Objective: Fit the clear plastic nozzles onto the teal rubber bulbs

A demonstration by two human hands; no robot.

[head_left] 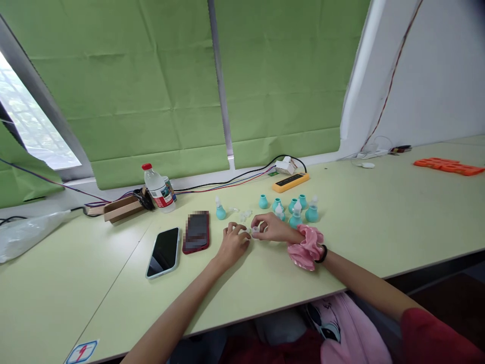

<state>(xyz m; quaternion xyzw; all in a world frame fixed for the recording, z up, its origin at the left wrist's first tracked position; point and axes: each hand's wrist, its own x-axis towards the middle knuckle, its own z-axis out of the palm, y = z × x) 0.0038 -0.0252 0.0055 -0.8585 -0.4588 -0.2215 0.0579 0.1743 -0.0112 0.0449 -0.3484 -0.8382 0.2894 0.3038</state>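
Observation:
My right hand (276,228) pinches a small translucent plastic cup-shaped piece (255,230) between thumb and fingers. Close beside it, my left hand (234,244) has its fingers bent down at a tiny clear plastic piece (248,231), partly hidden by the fingertips. Several loose clear plastic parts (244,215) lie just beyond the hands. A turquoise squeeze bulb with a clear nozzle (220,210) stands behind my left hand. Beyond my right hand is a group of turquoise bulbs, some with clear nozzles (312,211), others with bare necks (263,202).
A pale phone (163,254) and a red-cased phone (196,232) lie to the left. Behind them stand a water bottle (159,189) and an open cardboard box (125,210). A yellow power strip (290,182) and cables run along the back. Orange plastic pieces (449,166) lie far right.

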